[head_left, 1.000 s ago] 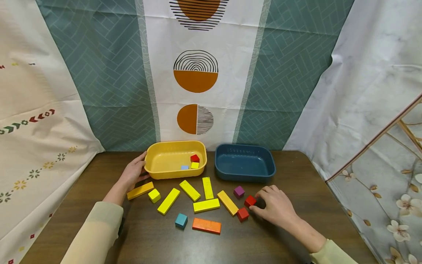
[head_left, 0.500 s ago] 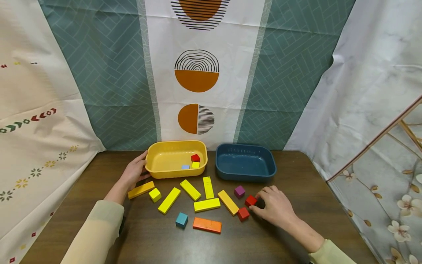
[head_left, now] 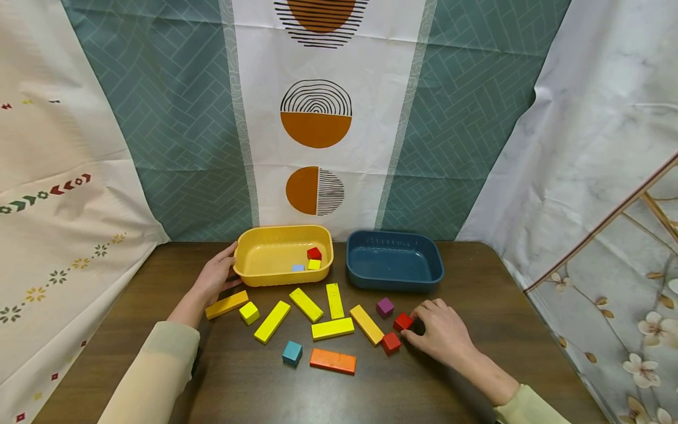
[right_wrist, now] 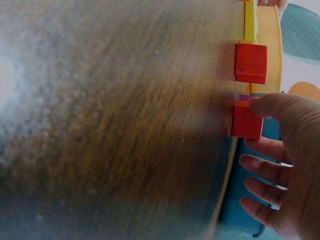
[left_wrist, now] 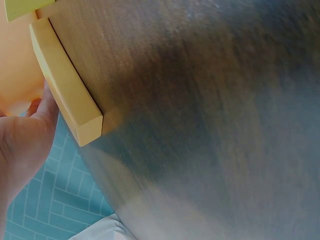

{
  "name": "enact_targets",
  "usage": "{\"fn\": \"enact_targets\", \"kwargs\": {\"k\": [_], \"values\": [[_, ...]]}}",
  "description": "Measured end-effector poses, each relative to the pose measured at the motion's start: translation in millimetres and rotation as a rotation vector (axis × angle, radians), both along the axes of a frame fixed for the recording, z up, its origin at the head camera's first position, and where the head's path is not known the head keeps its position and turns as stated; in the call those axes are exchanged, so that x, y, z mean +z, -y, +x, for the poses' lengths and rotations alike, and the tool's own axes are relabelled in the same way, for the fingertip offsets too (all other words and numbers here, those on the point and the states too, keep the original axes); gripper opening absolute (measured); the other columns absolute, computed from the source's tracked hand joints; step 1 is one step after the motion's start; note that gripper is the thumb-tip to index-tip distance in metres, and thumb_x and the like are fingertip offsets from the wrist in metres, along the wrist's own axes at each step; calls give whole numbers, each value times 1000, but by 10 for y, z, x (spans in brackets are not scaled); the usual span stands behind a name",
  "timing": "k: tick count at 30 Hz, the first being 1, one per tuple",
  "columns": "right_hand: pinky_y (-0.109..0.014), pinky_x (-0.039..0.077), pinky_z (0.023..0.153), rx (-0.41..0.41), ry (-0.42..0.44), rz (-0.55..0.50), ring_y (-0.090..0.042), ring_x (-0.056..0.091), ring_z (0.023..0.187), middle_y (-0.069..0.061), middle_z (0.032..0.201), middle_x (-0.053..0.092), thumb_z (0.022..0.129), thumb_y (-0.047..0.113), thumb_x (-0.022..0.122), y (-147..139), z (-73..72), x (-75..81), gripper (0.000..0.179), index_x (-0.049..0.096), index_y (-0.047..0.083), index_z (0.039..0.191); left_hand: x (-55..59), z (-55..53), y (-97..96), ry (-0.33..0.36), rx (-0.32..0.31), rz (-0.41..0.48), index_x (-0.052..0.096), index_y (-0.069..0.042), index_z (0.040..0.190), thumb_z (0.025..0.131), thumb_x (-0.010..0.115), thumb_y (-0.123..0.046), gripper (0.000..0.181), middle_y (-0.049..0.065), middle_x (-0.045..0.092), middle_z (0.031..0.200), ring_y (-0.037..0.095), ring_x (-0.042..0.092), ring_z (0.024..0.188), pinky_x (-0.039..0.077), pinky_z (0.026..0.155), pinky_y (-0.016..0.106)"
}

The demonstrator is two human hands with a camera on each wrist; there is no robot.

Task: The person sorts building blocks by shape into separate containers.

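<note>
My left hand (head_left: 214,277) holds the left end of the yellow plastic bin (head_left: 265,259), fingers along its side. Inside the bin lie a red block (head_left: 314,254), a yellow block (head_left: 314,265) and a light blue one (head_left: 298,268). A yellow-orange bar (left_wrist: 67,82) lies just in front of that hand in the left wrist view. On the right, my right hand (head_left: 442,330) pinches a red cube (right_wrist: 247,122) between thumb and index finger, its other fingers spread. The cube sits at table level. Another red cube (head_left: 391,343) stands close beside it.
Right of the yellow bin stands a dark blue bin (head_left: 394,262). Several yellow bars (head_left: 332,329), an orange bar (head_left: 332,361), a teal cube (head_left: 292,353), a yellow cube (head_left: 249,313) and a purple cube (head_left: 385,307) lie across the wooden table (head_left: 238,388). Patterned cloth hangs behind.
</note>
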State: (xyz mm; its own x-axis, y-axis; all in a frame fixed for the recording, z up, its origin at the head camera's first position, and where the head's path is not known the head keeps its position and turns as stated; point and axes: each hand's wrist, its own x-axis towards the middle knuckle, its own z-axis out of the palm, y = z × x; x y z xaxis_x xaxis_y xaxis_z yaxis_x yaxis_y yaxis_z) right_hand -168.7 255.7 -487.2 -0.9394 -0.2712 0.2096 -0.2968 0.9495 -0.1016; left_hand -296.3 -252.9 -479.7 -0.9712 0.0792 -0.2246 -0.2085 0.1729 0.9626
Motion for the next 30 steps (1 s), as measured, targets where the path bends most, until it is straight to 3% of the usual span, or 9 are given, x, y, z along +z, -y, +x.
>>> {"fn": "enact_targets", "kwargs": {"k": [7, 14, 30], "values": [[-41, 50, 77, 16, -47, -16, -23, 56, 91, 3, 91, 65, 77, 47, 84, -9, 6, -25, 33, 73, 17, 88, 46, 44, -23, -5, 3, -18, 10, -32, 165, 111, 33, -24, 59, 12, 11, 170, 39, 45, 133, 45, 107, 53], [-41, 50, 80, 24, -74, -38, -23, 56, 92, 2, 92, 66, 76, 45, 85, -25, 20, -33, 33, 73, 17, 89, 13, 6, -11, 2, 11, -8, 11, -32, 165, 111, 32, -23, 59, 12, 10, 170, 40, 44, 135, 44, 108, 55], [-46, 51, 85, 31, -109, -105, -25, 57, 99, 0, 100, 68, 78, 36, 84, -73, 20, 125, 29, 74, 16, 96, 22, 29, -10, -2, 11, -20, 10, -31, 165, 111, 33, -22, 60, 12, 10, 171, 39, 44, 133, 44, 107, 54]]}}
